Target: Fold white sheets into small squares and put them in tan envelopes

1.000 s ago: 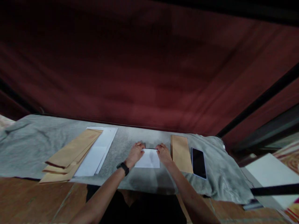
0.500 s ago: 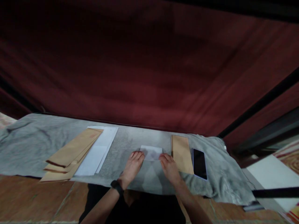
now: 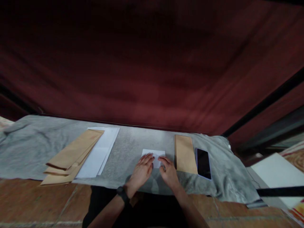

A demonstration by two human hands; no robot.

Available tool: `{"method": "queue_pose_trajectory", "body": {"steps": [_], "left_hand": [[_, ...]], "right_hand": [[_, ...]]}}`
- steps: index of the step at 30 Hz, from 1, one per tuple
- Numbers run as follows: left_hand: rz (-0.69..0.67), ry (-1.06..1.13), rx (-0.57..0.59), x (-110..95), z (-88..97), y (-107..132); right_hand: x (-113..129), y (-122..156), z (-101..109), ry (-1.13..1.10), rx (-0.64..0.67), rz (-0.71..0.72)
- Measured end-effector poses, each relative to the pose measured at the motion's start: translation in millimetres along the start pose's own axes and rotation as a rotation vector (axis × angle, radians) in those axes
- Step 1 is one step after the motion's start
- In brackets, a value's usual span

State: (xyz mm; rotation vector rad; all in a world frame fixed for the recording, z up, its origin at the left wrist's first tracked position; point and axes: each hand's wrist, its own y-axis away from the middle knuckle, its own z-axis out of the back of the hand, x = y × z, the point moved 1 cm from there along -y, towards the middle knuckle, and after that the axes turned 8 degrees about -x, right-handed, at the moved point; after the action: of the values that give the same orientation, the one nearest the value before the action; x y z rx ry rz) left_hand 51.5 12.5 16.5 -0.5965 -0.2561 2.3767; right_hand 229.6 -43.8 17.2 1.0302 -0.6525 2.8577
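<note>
Head view: the small rectangular white paper (image 3: 156, 164) lay flat on the table, which was covered with soft grey cloth (image 3: 133, 139); this paper served as the reference for all positions. The left hand (image 3: 140, 172), with a black wristwatch (image 3: 123, 194) at its wrist, rested on the left part of the paper, fingers extended and grasping nothing. The right hand (image 3: 169, 174) was set on the right part, fingers slightly bent, thumb apart from the index finger, likewise unclenched. The fingertips of both hands pointed toward the middle of the paper.

To the right of the paper lay a neat stack of long brown paper envelopes (image 3: 186, 155). Farther right, just beside that stack, was a dark-screened phone with a pale purple edge (image 3: 203, 164). Well to the left of the paper were large white paper sheets (image 3: 98, 158), partly covered by fanned brown paper envelopes (image 3: 73, 148). Beyond the paper stood a dark red upright surface (image 3: 152, 79).
</note>
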Motion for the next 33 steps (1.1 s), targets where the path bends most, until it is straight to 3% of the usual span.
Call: {"method": "queue_pose_trajectory", "body": {"steps": [3,8,13,20,33], "left_hand": [[-0.052,-0.060,0.039,-8.9,-16.6,-8.0],[-0.055,-0.171,0.062,-11.6,-39.6,-8.7],[-0.020,-0.248,0.059,-5.1,-52.6,-17.2],[-0.018,-0.245,0.002,11.2,-49.0,-18.4],[0.173,-0.228,-0.074,23.3,-35.0,-11.8]], "right_hand": [[7.3,-6.6,-7.9,0.067,0.033,-0.094],[7.9,-13.4,-26.6,0.000,-0.069,-0.153],[13.3,-21.7,-49.7,0.051,-0.018,-0.101],[8.3,-12.3,-59.0,0.347,-0.072,0.001],[-8.5,13.8,-39.7,0.343,-0.204,0.064]]}}
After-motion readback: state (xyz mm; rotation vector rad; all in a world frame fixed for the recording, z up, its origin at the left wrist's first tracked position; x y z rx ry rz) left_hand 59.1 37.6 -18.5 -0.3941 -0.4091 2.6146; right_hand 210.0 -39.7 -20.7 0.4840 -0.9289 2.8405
